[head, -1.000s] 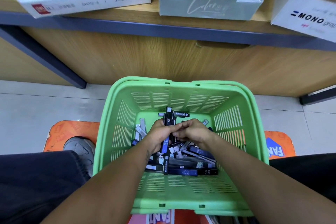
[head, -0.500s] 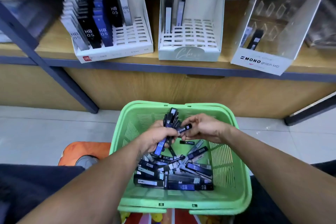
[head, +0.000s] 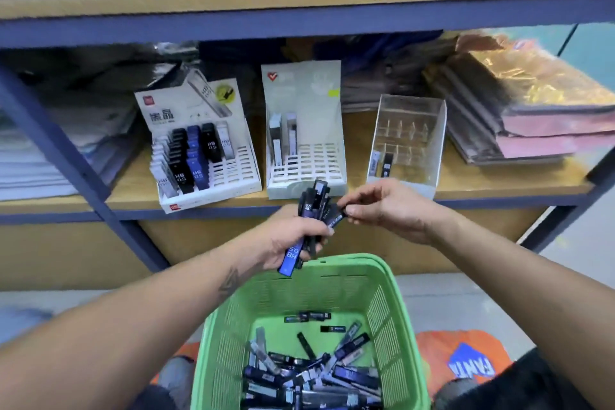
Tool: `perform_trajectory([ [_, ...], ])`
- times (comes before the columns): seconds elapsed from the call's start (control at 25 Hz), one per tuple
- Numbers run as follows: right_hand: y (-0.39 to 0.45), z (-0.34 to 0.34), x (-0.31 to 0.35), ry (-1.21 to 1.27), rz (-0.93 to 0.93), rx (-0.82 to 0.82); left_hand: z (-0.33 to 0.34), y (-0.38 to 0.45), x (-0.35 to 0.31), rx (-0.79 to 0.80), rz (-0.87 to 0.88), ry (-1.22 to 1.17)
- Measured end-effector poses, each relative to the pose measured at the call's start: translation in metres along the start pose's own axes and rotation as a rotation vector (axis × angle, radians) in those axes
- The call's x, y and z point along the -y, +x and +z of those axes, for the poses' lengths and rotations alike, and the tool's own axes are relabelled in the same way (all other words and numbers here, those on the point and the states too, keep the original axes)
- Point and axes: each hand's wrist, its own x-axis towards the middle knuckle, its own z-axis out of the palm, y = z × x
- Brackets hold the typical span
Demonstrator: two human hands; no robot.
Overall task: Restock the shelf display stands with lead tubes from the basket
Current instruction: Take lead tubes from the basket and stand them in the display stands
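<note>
Lead tubes (head: 311,210), slim dark blue and black sticks marked HB 0.5, bunched upright in the left hand's (head: 293,233) curled grip, right hand (head: 382,206) pinching one tube's tip, above the green basket's (head: 386,306) far rim

Both bare forearms reach forward above the basket (head: 392,303), its far rim just below the hands. The left hand (head: 293,236) is curled round a bundle of lead tubes (head: 311,216), held upright. The right hand (head: 386,206) pinches one tube's end between thumb and fingertips.
</note>
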Motion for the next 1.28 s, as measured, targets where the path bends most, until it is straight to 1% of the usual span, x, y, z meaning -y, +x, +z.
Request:
perform_trajectory([
  [0.08,-0.002,-0.008,0.026,0.023,-0.098,-0.126,0.006,0.003,-0.03,-0.013,0.026,-0.019],
  [0.16,-0.001,-0.02,0.047,0.035,-0.171,-0.247,0.009,0.011,-0.055,-0.031,0.066,-0.094],
  [0.28,-0.001,-0.042,0.069,0.04,-0.213,-0.341,0.012,0.03,-0.082,0.009,0.101,-0.236],
  [0.48,0.005,-0.065,0.075,0.04,-0.204,-0.344,0.024,0.056,-0.093,0.062,0.049,-0.235],
  [0.6,0.015,-0.076,0.073,0.041,-0.228,-0.326,0.026,0.07,-0.097,0.06,0.054,-0.299],
  [0.68,0.019,-0.084,0.075,0.055,-0.259,-0.303,0.024,0.075,-0.102,0.042,0.086,-0.314],
  [0.76,0.02,-0.09,0.075,0.058,-0.275,-0.271,0.024,0.077,-0.104,0.001,0.151,-0.277],
  [0.88,0.022,-0.093,0.072,-0.042,-0.267,-0.278,0.024,0.078,-0.103,-0.076,0.247,-0.194],
  [0.96,0.023,-0.092,0.07,-0.102,-0.264,-0.295,0.023,0.08,-0.102,-0.1,0.273,-0.176],
  [1.08,0.022,-0.091,0.071,-0.116,-0.268,-0.312,0.025,0.08,-0.102,-0.104,0.278,-0.174],
  [1.16,0.021,-0.089,0.071,-0.071,-0.278,-0.323,0.028,0.079,-0.101,-0.101,0.288,-0.168],
  [1.28,0.023,-0.078,0.074,0.12,-0.28,-0.369,0.032,0.078,-0.102,-0.104,0.33,-0.15],
])
